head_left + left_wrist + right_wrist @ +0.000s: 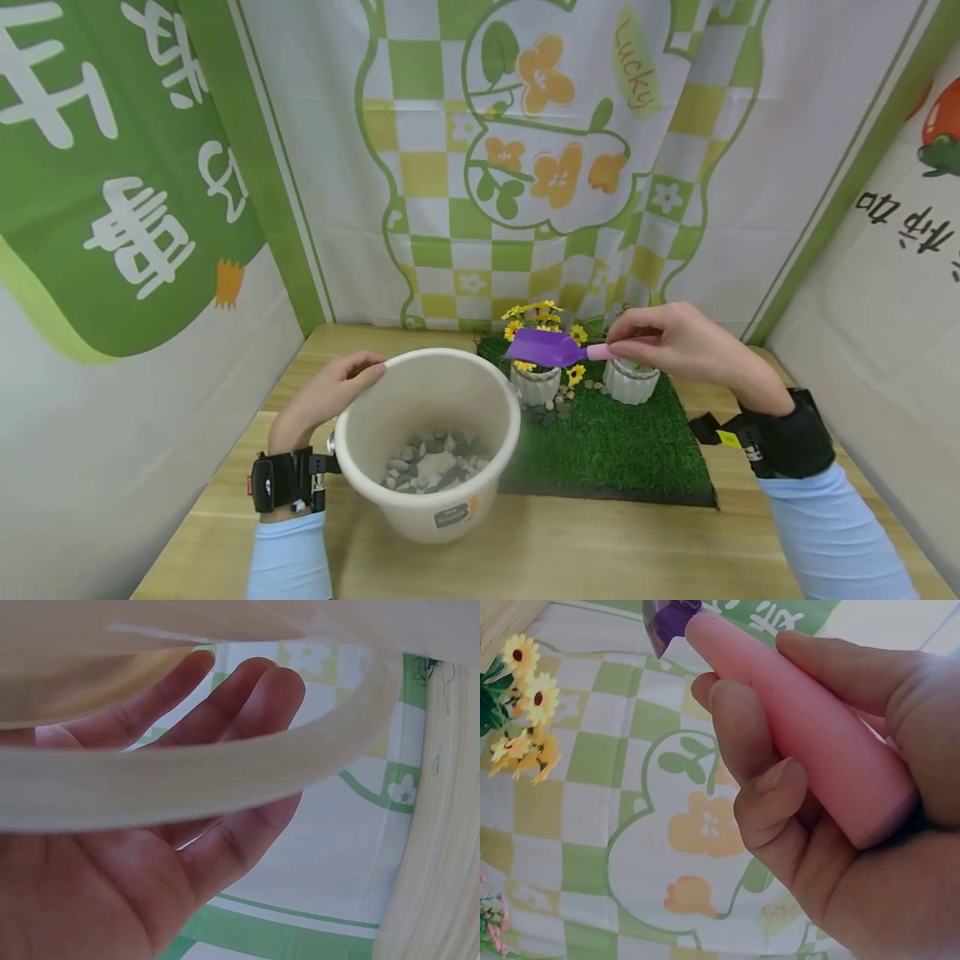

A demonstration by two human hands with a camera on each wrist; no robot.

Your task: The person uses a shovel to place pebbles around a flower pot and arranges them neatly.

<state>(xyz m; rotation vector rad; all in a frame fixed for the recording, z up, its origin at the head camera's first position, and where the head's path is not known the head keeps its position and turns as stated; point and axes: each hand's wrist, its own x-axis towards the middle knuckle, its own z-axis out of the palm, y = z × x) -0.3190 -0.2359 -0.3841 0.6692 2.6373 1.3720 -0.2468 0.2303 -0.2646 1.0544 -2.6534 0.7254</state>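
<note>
My right hand point(678, 342) grips the pink handle point(802, 727) of a small garden shovel and holds it raised over the grass mat. Its purple blade point(543, 347) points left, in front of the yellow flowers. Whether the blade carries anything I cannot tell. At the left rim of a cream bucket point(427, 521), my left hand point(326, 396) rests against the outside, its fingers fairly straight. In the left wrist view, a curved pale band point(225, 776) crosses in front of that hand point(105, 892). Grey stones point(405, 467) and pale material lie on the bucket's bottom.
A fluted white pot point(536, 387) with yellow flowers point(540, 697) stands on the green grass mat point(607, 454). Beside it is a second white pot point(632, 385), partly behind the right hand. Pebbles point(555, 407) lie between them. Printed curtains point(315, 167) enclose the wooden table point(615, 542).
</note>
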